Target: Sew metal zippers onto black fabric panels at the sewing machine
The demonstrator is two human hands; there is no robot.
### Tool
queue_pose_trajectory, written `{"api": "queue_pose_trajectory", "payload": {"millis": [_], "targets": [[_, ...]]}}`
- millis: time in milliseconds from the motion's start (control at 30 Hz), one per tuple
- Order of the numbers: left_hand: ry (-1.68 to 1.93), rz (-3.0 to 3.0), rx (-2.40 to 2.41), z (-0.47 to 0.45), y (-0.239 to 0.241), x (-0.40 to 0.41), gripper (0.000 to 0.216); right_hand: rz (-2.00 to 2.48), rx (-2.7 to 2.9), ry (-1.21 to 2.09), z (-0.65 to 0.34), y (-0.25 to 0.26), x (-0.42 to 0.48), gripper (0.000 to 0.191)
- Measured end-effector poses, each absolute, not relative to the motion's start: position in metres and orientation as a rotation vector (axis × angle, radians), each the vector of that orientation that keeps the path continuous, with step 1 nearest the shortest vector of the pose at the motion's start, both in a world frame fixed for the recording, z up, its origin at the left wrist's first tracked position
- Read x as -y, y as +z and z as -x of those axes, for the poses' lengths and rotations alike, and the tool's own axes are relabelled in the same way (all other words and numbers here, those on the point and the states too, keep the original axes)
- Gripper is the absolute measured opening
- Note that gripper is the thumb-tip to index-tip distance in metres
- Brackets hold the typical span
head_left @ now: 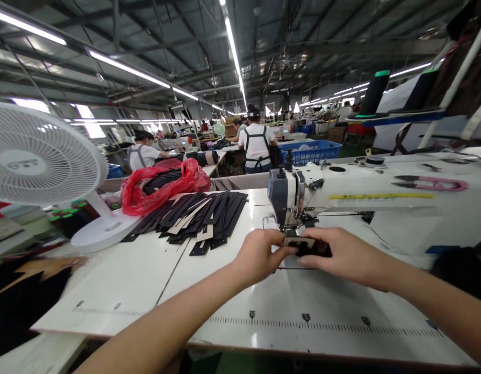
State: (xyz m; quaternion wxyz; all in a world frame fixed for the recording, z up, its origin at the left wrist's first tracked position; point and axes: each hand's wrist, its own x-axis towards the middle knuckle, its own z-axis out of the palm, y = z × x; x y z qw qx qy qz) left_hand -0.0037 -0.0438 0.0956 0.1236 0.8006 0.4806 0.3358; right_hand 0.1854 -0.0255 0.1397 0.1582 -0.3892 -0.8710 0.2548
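Note:
Both my hands rest on the white table (264,311) under the head of a white sewing machine (365,195). My left hand (259,255) pinches the left end of a small dark piece (308,246) that lies below the needle. My right hand (342,254) presses on the same piece from the right, fingers bent over it. Most of the piece is hidden by my fingers.
A spread pile of black and tan strips (203,213) lies to the left, with a red plastic bag (162,187) and a white fan (41,161) behind. Pink scissors (435,183) sit on the machine. Other workers (256,145) stand at benches farther back.

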Motion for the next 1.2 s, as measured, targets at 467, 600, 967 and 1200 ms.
{"api": "queue_pose_trajectory", "payload": {"millis": [467, 600, 967, 1200], "targets": [[0.702, -2.738, -1.228, 0.011, 0.033, 0.068, 0.040, 0.626, 2.321, -0.139, -0.196, 0.024, 0.088, 0.027], [0.571, -2.761, -1.314, 0.003, 0.025, 0.057, 0.045, 0.740, 2.435, -0.088, -0.196, 0.037, 0.069, 0.020], [0.555, -2.698, -1.241, 0.005, 0.030, 0.056, 0.043, 0.913, 2.507, -0.308, -0.191, 0.001, 0.027, 0.044], [0.785, -2.589, -1.243, 0.007, 0.021, 0.044, 0.028, 0.892, 2.552, -0.423, -0.190, 0.008, 0.018, 0.044]]}}
